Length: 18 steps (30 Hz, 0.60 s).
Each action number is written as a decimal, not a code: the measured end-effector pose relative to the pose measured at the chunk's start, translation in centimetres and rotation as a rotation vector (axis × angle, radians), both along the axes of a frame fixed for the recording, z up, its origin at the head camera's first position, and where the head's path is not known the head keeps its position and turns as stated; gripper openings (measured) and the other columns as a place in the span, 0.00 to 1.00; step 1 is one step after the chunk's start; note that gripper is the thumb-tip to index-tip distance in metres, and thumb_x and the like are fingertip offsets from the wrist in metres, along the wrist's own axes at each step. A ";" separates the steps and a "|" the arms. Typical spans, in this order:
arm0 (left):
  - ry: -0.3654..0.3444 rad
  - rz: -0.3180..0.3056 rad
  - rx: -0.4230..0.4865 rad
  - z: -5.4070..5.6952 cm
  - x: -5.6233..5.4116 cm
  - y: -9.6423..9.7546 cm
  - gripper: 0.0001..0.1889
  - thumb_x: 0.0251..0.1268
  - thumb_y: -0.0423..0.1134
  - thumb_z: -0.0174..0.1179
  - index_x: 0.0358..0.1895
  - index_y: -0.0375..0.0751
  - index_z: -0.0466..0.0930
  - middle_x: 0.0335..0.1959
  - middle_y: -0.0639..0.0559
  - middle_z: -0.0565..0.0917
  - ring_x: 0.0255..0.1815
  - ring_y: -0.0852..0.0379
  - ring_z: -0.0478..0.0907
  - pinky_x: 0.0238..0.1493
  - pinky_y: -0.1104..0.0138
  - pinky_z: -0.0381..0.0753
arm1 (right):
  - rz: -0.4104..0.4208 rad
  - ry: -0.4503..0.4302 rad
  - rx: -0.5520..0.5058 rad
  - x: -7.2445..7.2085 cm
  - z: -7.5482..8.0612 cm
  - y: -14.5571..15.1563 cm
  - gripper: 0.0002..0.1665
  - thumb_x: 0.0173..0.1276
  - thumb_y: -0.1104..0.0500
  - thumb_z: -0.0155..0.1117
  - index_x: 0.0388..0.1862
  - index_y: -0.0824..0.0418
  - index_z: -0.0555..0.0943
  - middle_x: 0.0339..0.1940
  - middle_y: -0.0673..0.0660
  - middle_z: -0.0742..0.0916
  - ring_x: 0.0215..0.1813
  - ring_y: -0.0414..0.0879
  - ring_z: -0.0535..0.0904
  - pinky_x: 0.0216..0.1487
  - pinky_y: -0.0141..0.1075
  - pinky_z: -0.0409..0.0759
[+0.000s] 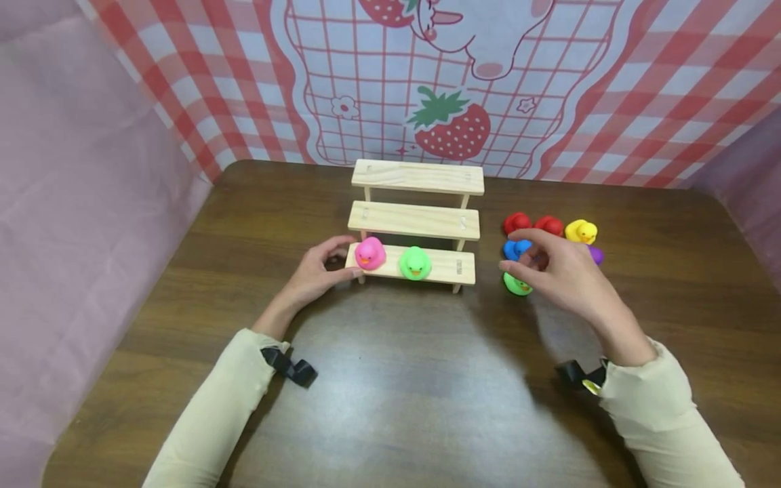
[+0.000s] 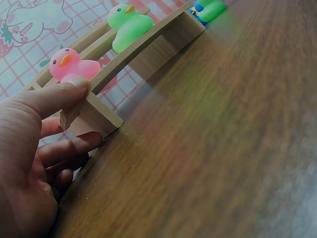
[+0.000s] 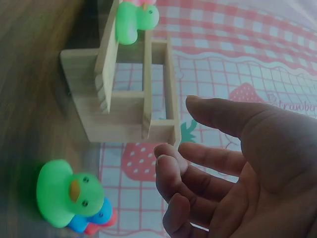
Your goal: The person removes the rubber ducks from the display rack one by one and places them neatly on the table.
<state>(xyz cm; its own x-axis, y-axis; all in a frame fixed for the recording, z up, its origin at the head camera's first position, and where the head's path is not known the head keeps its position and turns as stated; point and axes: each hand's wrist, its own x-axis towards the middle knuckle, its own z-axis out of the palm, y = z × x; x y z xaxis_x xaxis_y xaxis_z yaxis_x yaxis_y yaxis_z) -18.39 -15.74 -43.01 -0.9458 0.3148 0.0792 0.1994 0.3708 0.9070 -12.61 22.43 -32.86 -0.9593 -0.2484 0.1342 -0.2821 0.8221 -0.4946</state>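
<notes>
A three-tier wooden step rack (image 1: 416,177) stands on the table. On its lowest step sit a pink rubber duck (image 1: 369,253) at the left and a green rubber duck (image 1: 415,263) near the middle. My left hand (image 1: 316,270) pinches the left end of that step; in the left wrist view the thumb (image 2: 64,96) lies on the board beside the pink duck. To the right of the rack my right hand (image 1: 564,274) hovers with fingers loosely bent, holding nothing. Beneath and beside it are another green duck (image 1: 517,285) and a blue duck (image 1: 516,249).
Behind these sit two red ducks (image 1: 548,226), a yellow duck (image 1: 582,232) and a partly hidden purple duck (image 1: 596,255). A strawberry-patterned checked cloth (image 1: 378,129) hangs behind the brown table (image 1: 390,407). Black straps (image 1: 289,366) circle both wrists.
</notes>
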 end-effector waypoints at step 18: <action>-0.005 -0.003 0.007 0.2 0.0 0.0 0.32 0.56 0.33 0.71 0.66 0.35 0.73 0.49 0.33 0.85 0.52 0.44 0.78 0.60 0.58 0.72 | 0.065 -0.029 -0.063 -0.9 1.4 -4.1 0.30 0.65 0.48 0.71 0.62 0.61 0.78 0.32 0.54 0.87 0.34 0.44 0.81 0.35 0.30 0.76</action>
